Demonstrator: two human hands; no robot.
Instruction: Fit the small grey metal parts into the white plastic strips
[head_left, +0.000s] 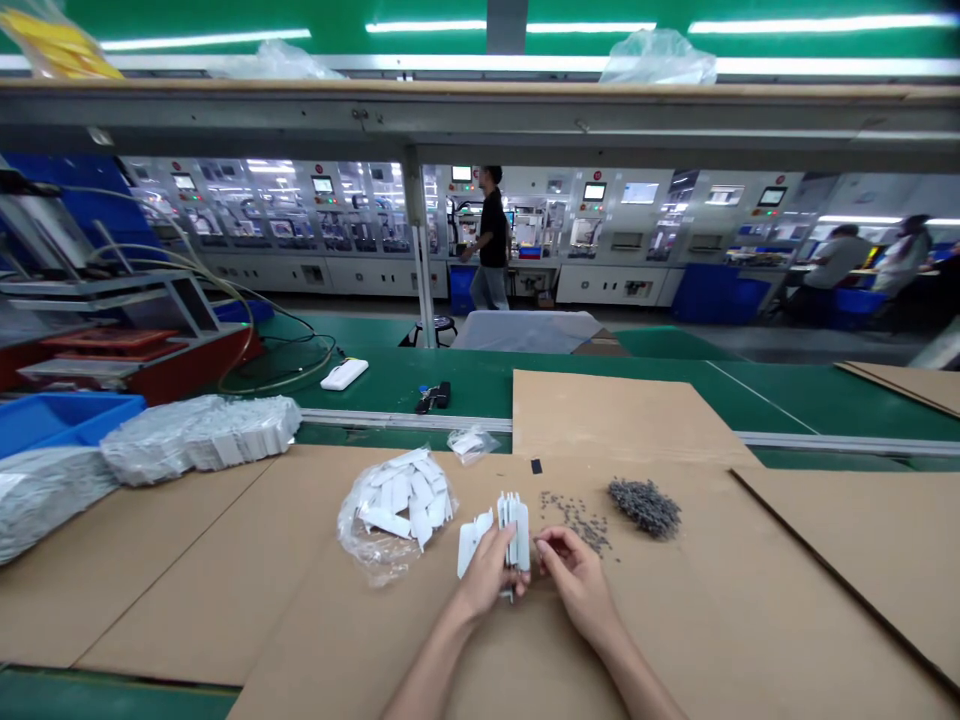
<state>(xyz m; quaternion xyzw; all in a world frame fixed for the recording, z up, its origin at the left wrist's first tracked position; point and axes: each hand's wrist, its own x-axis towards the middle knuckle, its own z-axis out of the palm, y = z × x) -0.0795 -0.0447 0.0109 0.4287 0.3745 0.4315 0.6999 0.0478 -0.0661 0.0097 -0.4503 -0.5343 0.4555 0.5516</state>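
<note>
My left hand (489, 572) is closed around a small stack of flat white plastic pieces (523, 530), held on edge. Just left of it are more white plastic pieces (469, 542); whether they touch the hand I cannot tell. My right hand (576, 580) is pinched close to the stack's right side, and anything between its fingertips is too small to make out. Small grey parts (577, 518) lie scattered beyond the right hand, beside a heaped pile of grey parts (645, 507). An opened clear bag of white pieces (405, 498) sits to the left.
Brown cardboard (300, 590) covers the bench. Wrapped bundles of white pieces (202, 438) and a blue bin (67, 418) stand at left, near a press-like machine (127, 330). Behind lie keys (433, 397) and a white box-like device (345, 374). A person (492, 240) stands beyond.
</note>
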